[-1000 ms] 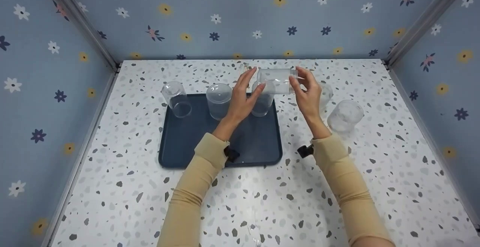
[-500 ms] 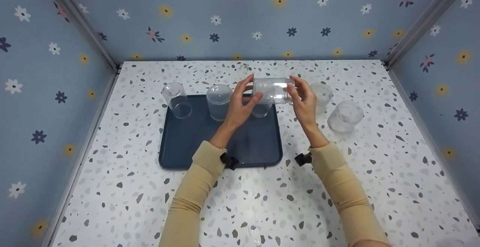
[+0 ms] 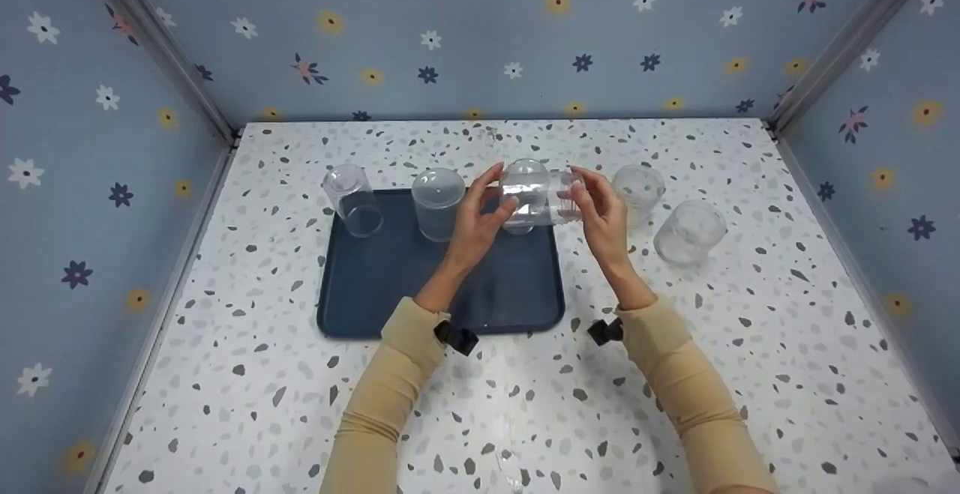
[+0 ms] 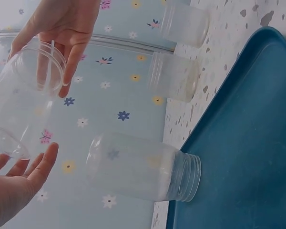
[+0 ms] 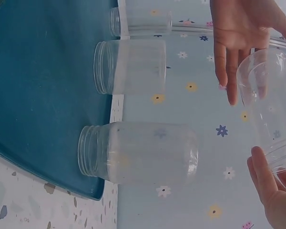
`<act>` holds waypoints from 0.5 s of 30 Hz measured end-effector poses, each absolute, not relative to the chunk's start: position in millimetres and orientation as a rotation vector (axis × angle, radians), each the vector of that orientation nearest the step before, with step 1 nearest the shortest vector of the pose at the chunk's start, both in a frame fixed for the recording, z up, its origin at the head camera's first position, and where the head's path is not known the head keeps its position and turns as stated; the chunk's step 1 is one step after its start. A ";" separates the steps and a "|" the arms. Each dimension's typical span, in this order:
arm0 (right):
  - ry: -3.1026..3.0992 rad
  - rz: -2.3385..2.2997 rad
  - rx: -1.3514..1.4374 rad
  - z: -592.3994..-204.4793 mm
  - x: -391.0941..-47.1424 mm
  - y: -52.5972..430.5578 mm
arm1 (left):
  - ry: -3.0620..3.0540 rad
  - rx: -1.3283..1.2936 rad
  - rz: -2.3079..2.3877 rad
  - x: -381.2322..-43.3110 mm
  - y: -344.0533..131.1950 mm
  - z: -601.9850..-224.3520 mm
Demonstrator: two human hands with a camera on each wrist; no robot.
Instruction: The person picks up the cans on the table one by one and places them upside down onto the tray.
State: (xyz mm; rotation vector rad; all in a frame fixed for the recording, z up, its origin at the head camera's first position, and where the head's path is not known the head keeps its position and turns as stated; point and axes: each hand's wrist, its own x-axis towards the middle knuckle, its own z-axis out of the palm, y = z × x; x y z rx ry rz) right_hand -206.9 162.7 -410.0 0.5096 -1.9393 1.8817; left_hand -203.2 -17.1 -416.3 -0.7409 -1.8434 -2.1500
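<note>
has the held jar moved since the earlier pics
Yes: in the head view, the held jar has shifted down the picture and slightly left against the tray.

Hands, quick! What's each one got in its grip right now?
Left hand: holding the bottom end of a clear jar turned sideways.
Right hand: holding the same jar by its mouth end.

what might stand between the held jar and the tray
An upturned jar at the back right of the tray may: in the head view, the held jar overlaps it. Nothing else visible seems to.
</note>
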 end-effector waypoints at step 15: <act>-2.001 1.888 0.495 -431.1 -214.9 166.2 | -1.750 -0.636 -2.221 -209.6 -14.7 -440.9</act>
